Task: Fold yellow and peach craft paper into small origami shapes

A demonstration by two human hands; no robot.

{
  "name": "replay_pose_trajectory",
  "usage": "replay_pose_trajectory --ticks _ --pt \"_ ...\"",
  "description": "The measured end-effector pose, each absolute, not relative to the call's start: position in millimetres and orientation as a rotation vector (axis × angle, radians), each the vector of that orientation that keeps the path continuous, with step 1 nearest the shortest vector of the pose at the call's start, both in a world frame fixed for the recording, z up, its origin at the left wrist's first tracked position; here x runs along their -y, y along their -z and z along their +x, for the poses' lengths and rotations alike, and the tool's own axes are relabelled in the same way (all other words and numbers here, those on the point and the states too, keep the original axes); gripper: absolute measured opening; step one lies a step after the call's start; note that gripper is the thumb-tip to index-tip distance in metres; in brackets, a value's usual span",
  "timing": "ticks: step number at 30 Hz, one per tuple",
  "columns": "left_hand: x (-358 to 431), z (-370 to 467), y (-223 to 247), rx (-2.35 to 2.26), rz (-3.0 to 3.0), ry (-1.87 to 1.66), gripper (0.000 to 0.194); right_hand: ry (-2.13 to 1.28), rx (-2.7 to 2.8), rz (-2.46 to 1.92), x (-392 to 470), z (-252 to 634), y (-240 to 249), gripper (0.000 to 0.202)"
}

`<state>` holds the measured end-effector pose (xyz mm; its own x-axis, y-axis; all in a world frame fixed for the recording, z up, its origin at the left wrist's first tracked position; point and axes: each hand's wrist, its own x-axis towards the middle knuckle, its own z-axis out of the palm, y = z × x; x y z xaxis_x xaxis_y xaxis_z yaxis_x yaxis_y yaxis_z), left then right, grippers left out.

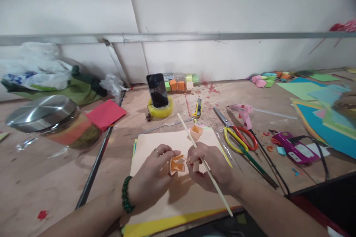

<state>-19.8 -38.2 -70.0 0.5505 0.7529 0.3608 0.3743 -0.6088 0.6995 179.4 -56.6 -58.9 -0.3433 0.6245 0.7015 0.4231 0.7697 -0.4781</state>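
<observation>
The box (177, 164) sits between your two hands, just above the paper stack (169, 211). The thumb and fingers of your left hand (151, 170) are clamped on its left side. Your right hand (208, 161) grips the stick (217, 185), its fingertips close to the box's right side; a pale flap (196, 165) shows among them — whether it belongs to the box, you cannot tell.

Progress, as judged: the walls are folded up; closing the top appears to remain. A second box (196, 132), also open, lies just beyond your right fingers. The cubes (177, 85) farther out, near the wall, look finished.

Orientation: the box's mouth faces up toward you; being nearly as wide as long, it shows no clear long axis. The stick's long axis runs diagonally — far end ahead of your right fingers and leftward, near end back toward your right forearm.

Right of your right fingers lie the scissors (239, 137), then the glue gun (244, 114).
</observation>
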Motion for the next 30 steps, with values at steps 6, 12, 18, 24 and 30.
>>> replay_pose_trajectory --ticks 6,12,18,24,30 --pt "24.1 -29.1 73.8 -0.917 2.300 -0.650 0.045 -0.215 2.031 -0.736 55.7 181.9 56.2 0.025" --pt "28.8 -39.3 51.7 -1.009 2.260 -1.020 0.034 0.201 2.176 -0.668 57.9 182.5 49.2 0.015" --pt "60.1 -25.4 30.6 -0.820 2.335 -1.137 0.035 0.474 2.232 -0.733 67.0 170.1 44.1 0.014" --pt "57.1 -15.7 40.0 -0.831 2.063 -1.158 0.011 0.443 2.211 -0.729 72.1 160.1 46.9 0.019" --pt "52.3 -20.2 39.0 -0.808 2.036 -1.099 0.026 0.474 2.171 -0.581 68.8 160.0 47.3 0.016"
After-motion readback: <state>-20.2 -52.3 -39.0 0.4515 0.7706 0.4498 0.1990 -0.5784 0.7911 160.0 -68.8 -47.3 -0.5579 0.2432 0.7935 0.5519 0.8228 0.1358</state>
